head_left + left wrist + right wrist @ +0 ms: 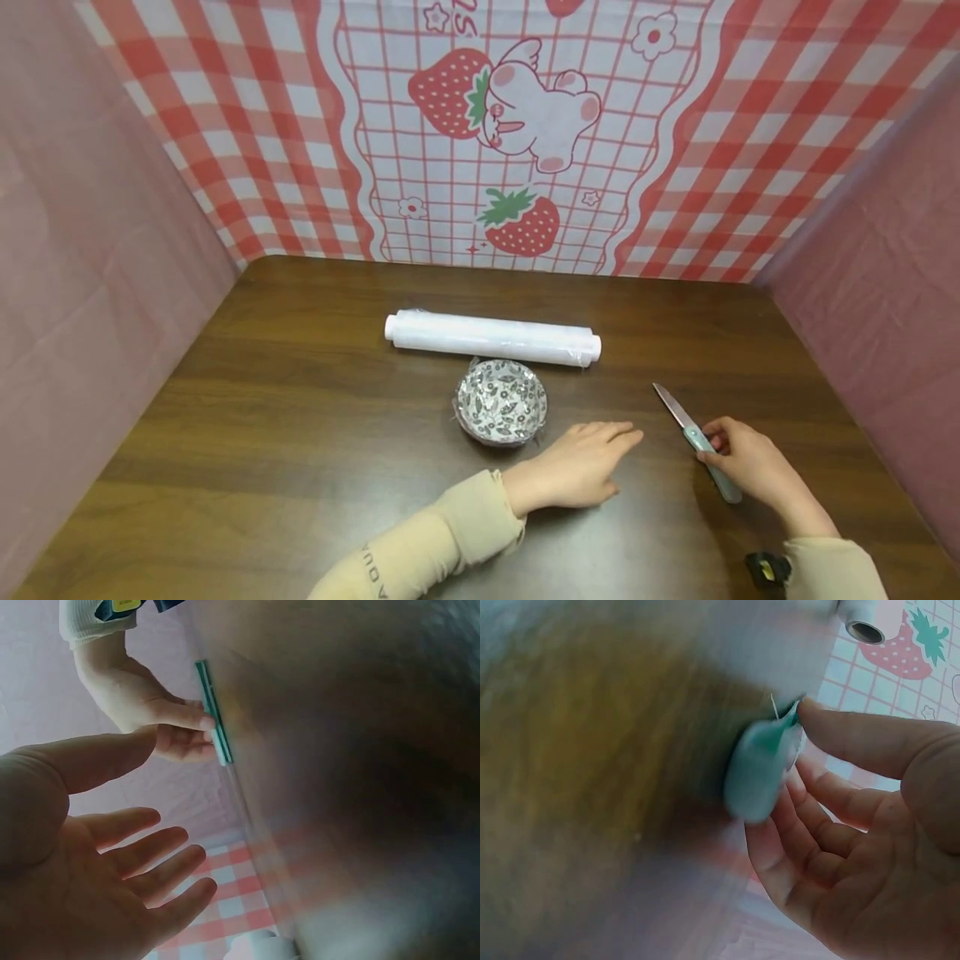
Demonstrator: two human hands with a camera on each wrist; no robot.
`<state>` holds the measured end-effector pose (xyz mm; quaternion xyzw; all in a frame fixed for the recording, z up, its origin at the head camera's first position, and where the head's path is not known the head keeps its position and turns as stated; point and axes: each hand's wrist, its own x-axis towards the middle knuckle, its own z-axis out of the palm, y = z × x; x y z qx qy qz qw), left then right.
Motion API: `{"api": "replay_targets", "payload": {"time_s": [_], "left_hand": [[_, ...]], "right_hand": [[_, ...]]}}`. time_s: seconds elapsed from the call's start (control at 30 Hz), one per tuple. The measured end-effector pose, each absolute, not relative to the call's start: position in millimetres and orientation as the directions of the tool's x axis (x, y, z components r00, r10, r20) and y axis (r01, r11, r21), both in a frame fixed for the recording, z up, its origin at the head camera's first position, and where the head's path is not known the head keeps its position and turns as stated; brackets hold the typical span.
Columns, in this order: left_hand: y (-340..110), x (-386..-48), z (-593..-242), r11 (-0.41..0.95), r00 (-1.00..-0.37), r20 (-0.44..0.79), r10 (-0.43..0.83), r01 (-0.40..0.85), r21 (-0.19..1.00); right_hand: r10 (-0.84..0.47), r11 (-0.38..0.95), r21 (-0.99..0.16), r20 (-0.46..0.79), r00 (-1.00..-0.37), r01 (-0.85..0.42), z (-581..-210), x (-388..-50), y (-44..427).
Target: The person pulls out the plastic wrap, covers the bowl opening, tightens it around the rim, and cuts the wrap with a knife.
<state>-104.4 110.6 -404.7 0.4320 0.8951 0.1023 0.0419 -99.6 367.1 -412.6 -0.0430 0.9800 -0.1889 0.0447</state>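
A knife (699,443) with a pale green handle and a bare blade is at the right of the table, its tip pointing away and to the left. My right hand (753,468) pinches its handle (755,776) between thumb and fingers; in the left wrist view the green handle (214,712) shows at the fingertips. My left hand (573,467) hovers or rests with extended fingers between the knife and a patterned bowl (501,403); contact with the table cannot be told. Clear film edges stick out around the bowl's rim. Behind the bowl lies a white roll of cling film (491,336).
The brown wooden table (300,400) has pink cloth walls (885,275) on both sides and a checked strawberry cloth (420,167) at the back. A small dark wrist device (768,570) sits at the right sleeve.
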Motion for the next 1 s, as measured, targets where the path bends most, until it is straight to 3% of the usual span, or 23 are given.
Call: {"api": "replay_targets", "payload": {"time_s": [0.67,1.0], "left_hand": [[128.7,-114.5,-405.7,0.623,-0.651,0.013,0.759,0.732,0.274],[129.5,-113.4,-402.5,0.633,-0.664,0.047,0.746,0.729,0.261]], "right_hand": [[-0.159,0.9,-0.422,-0.081,-0.984,-0.111,-411.2,-97.7,361.3],[-0.188,0.907,-0.382,0.006,-0.982,-0.176,-393.5,-91.4,345.6]]}}
